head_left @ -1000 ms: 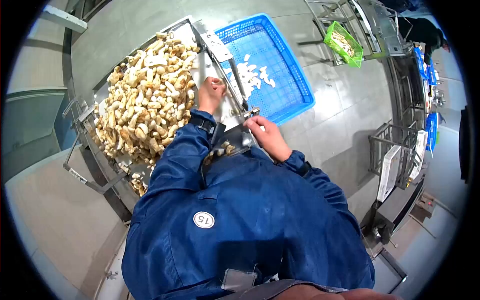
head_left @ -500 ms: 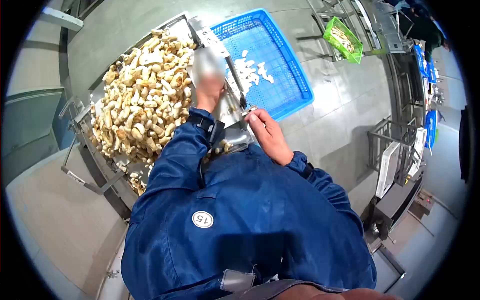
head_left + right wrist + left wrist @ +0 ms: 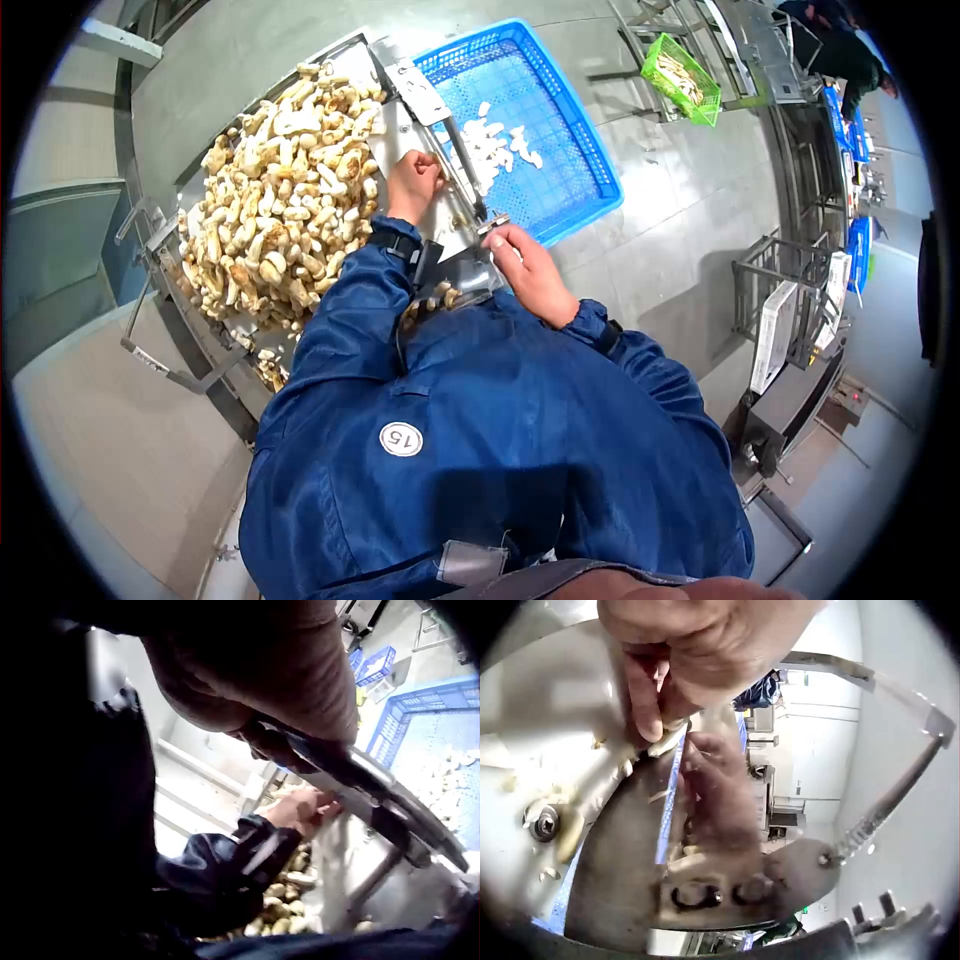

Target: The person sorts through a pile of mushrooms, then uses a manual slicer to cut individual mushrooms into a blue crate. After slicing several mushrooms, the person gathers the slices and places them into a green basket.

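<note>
In the head view my left hand (image 3: 413, 187) is beside the metal cutter (image 3: 455, 165), fingers curled. The left wrist view shows the left hand (image 3: 705, 645) pinching a pale mushroom piece (image 3: 667, 742) close to the broad blade (image 3: 615, 862). My right hand (image 3: 535, 278) is at the cutter's near end, curled round its handle; in the right wrist view the right hand (image 3: 262, 675) grips this dark handle, with the metal bar (image 3: 397, 795) extending from it. Heaped mushrooms (image 3: 285, 200) lie to the left of the left hand.
Right of the cutter stands a blue crate (image 3: 575, 190) with white pieces (image 3: 490, 145) inside. A green basket (image 3: 688, 80) rests on a metal stand farther right. Small scraps (image 3: 440, 297) lie near the blue jacket (image 3: 480, 410). Another person (image 3: 850, 62) is at the upper right.
The whitish blur over my left hand is gone, and its curled fingers show beside the cutter. My right hand has barely moved. The whole head view has shifted slightly.
</note>
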`<action>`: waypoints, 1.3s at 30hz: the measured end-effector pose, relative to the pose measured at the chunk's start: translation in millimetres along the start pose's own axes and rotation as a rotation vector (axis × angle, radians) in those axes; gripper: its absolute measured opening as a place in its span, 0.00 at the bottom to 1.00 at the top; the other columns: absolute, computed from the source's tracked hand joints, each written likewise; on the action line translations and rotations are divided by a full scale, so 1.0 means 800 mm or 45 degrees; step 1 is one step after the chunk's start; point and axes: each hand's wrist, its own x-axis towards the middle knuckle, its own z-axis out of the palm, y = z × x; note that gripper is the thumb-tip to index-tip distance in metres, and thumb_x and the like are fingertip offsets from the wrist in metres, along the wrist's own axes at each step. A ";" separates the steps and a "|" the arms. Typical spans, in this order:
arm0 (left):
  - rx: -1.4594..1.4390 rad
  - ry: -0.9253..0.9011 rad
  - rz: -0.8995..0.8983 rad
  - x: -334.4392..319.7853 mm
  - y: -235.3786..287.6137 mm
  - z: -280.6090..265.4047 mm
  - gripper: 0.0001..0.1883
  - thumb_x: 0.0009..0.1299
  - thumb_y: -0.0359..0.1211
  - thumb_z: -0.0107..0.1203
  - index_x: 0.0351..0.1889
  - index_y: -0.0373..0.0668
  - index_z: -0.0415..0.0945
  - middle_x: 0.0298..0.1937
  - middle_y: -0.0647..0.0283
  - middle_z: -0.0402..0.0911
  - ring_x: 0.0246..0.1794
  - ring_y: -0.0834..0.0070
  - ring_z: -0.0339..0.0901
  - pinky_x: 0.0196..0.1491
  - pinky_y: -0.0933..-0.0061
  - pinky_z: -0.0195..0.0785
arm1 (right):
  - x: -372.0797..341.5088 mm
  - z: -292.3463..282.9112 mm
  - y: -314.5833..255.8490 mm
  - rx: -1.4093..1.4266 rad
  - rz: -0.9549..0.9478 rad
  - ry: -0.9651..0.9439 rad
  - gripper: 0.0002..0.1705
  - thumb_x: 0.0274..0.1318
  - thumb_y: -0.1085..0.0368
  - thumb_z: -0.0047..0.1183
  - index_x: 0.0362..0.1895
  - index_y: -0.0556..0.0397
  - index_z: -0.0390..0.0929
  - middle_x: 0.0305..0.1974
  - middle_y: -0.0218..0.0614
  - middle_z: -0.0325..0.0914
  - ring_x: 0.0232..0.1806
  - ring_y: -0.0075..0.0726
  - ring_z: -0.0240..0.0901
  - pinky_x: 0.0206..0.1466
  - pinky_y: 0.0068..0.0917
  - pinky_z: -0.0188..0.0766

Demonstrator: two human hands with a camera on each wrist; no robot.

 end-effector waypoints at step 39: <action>-0.472 0.028 -0.303 -0.016 0.023 -0.022 0.16 0.72 0.34 0.54 0.50 0.30 0.70 0.40 0.60 0.76 0.35 0.73 0.77 0.36 0.72 0.76 | 0.011 0.001 0.099 -0.131 -0.061 -0.090 0.17 0.69 0.58 0.40 0.42 0.58 0.77 0.37 0.40 0.79 0.41 0.35 0.74 0.50 0.31 0.69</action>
